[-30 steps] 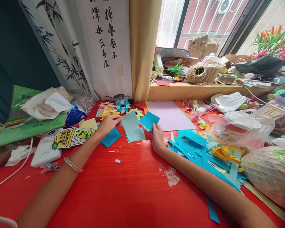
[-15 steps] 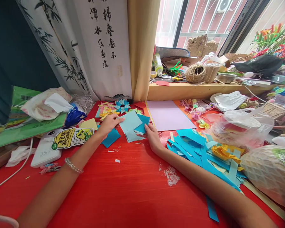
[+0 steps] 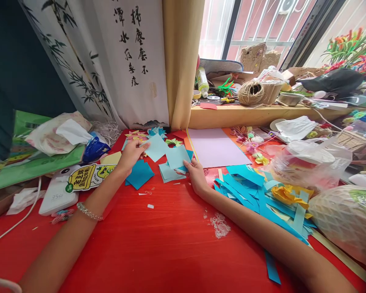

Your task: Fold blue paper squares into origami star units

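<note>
Between thumb and fingers, my left hand (image 3: pixel 131 156) pinches a pale blue square of paper (image 3: pixel 156 148). My right hand (image 3: pixel 196 174) grips a small stack of paper squares, with a pale blue square (image 3: pixel 177 156) on top and darker blue ones partly showing beneath. Below it, more pale blue squares (image 3: pixel 168 173) lie on the red table. Darker blue squares (image 3: pixel 140 175) rest beside my left wrist. Behind the hands sit folded paper stars, one blue (image 3: pixel 157 132) and one green (image 3: pixel 173 142), partly covered by the held paper.
A lilac sheet (image 3: pixel 218 146) lies at the back. Blue paper strips (image 3: pixel 247 189) pile up under and beside my right forearm. Clear plastic bits (image 3: pixel 220 226) are on the red table (image 3: pixel 171 252). At left are a white device (image 3: pixel 59 195) and a tissue pack (image 3: pixel 96 147).
My left hand has moved slightly left with one pale blue square, drawing it apart from the paper at my right hand. Another pale square now covers the darker ones in my right hand.
</note>
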Motion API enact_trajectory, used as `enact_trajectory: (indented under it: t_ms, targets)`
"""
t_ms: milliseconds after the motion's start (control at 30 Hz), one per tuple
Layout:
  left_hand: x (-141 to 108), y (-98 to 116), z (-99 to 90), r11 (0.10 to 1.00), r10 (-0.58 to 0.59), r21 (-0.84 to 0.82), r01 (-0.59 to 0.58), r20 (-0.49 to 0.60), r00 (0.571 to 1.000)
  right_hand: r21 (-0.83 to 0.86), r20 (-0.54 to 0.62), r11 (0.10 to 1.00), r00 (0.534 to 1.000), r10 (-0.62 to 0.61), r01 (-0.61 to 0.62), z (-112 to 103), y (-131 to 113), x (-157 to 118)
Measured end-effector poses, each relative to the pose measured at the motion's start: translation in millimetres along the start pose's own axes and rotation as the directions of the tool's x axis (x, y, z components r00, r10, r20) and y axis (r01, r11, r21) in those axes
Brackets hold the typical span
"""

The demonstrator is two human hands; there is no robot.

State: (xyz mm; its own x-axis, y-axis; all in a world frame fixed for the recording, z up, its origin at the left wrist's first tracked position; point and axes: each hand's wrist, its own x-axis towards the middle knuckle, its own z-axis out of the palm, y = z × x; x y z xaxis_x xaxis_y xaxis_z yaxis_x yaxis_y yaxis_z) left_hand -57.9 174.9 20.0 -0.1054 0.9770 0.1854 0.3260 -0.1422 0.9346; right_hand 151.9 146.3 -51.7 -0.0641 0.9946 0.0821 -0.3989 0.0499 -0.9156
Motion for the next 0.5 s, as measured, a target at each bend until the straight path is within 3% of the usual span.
enact_trajectory:
  t_ms: [200,300,400,500]
  targets:
    - [-3.0,1.4,6.0,0.989,0.026,-0.148,-0.019,0.043,0.999,-0.005,0.008,1.000,1.000,0.008,-0.008,-0.5,0.9,-1.1]
    - [-3.2,0.8,7.9,0.979,0.060,-0.196,-0.058,0.004,0.998,-0.002,-0.004,1.000,1.000,0.004,-0.004,-1.7,1.0,-0.8]
    - [-3.7,0.4,9.1,0.981,0.075,-0.180,-0.075,-0.011,0.997,-0.002,0.010,1.000,1.000,0.004,-0.004,-1.3,-0.1,-1.1]
    - [-7.4,-2.8,16.9,0.995,0.052,-0.088,-0.048,0.049,0.997,0.001,0.055,1.000,0.998,0.007,-0.007,1.5,-3.0,-3.2]
